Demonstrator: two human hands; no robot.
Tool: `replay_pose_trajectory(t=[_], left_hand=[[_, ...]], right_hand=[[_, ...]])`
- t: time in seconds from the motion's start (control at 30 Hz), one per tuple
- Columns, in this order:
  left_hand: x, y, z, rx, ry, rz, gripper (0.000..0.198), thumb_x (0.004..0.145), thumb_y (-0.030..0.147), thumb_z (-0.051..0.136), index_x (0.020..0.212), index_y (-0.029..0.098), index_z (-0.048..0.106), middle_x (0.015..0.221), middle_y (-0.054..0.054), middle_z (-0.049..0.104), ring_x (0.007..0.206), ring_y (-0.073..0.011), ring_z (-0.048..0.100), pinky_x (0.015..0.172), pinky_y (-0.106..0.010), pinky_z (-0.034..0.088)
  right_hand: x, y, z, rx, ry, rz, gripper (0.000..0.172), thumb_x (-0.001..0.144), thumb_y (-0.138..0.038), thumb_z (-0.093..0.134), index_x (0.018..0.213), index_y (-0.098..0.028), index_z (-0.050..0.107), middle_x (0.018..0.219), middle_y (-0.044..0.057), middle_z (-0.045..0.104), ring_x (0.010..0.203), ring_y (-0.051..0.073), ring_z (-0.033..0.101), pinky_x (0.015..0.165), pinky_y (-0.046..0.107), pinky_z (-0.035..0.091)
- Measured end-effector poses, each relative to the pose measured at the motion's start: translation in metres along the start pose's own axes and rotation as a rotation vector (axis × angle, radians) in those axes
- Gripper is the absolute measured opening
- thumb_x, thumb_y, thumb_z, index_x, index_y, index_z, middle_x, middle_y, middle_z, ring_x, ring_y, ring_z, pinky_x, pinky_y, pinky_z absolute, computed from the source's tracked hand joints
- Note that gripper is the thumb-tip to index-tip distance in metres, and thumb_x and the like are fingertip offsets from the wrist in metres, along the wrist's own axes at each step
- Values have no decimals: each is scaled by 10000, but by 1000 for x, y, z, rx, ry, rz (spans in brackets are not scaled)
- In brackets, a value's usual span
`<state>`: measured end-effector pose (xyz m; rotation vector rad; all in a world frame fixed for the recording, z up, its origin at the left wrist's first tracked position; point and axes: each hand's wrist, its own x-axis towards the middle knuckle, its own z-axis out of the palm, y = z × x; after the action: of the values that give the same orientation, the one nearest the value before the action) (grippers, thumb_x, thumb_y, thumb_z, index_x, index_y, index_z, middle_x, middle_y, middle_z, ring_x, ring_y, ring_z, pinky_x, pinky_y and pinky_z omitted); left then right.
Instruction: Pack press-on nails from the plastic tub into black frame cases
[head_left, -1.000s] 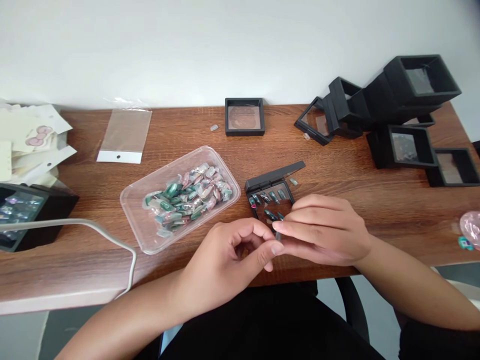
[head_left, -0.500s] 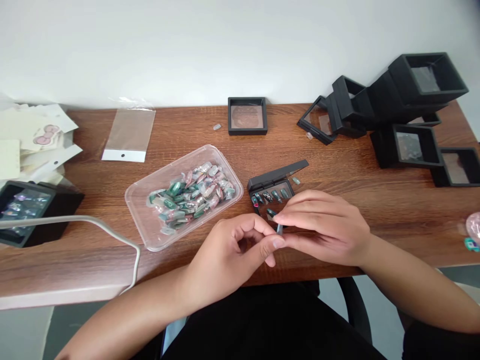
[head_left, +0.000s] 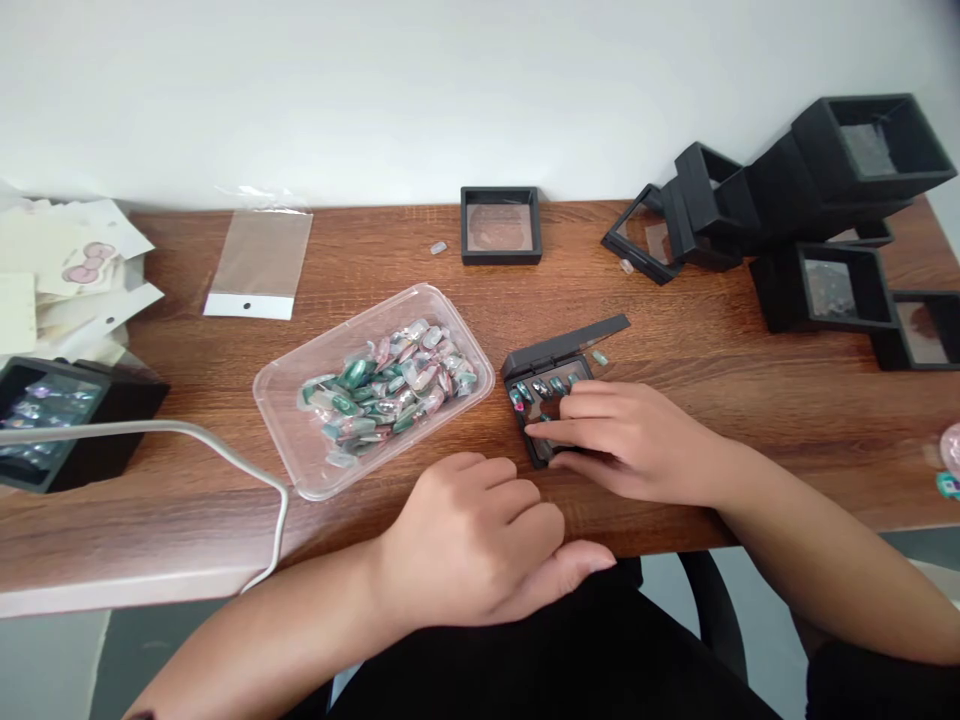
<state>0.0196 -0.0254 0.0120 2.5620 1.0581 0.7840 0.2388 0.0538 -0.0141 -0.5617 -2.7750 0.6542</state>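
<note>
As right hand [head_left: 637, 440] covers right side of open case [head_left: 562, 347] near desk [head_left: 360, 245] edge, pinch can't be told; left hand [head_left: 480, 540] curled, grip hidden too; wood stretches between case and rear frame [head_left: 500, 256].

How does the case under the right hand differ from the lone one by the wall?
Lid: the near case has its lid raised; the far case shows no raised lid.
Contents: the near case holds decorated nails; none show in the far case.
Pose: the near case sits angled to the wall; the far case roughly parallel.
Both are black and on the wooden desk.
</note>
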Motion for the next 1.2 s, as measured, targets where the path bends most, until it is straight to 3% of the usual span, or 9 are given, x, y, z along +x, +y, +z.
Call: replay_pose_trajectory(t=[0.47,0.8,0.97,1.2], left_hand=[[-8,-4,20,112,-303,-10,328,977,395,570,716,199,570,651,10,605,594,-179,553,552,-327,304],[-5,-5,17,124,-319,-4,296,1007,381,520,801,187,606,680,16,606,615,-162,562,560,-311,331],[-4,-6,15,130,-324,-11,336,1003,377,529,728,188,571,666,12,600,609,-159,555,548,-311,325],[-5,-7,15,137,-313,-9,352,994,368,545,690,191,555,649,11,591,602,-177,551,553,-315,325]], right_hand=[[10,-6,-4,0,-68,195,279,945,-238,598,1195,-186,712,926,53,742,873,212,674,757,340,515],[2,-4,-12,100,-100,221,321,907,-281,669,1221,-222,697,1021,39,761,907,200,702,810,336,531],[-4,0,-18,25,-60,246,214,925,-247,639,1116,-233,737,951,19,766,832,183,702,727,312,505],[-4,4,-13,-22,-39,231,206,950,-275,606,1107,-248,737,919,14,762,798,179,699,675,300,467]])
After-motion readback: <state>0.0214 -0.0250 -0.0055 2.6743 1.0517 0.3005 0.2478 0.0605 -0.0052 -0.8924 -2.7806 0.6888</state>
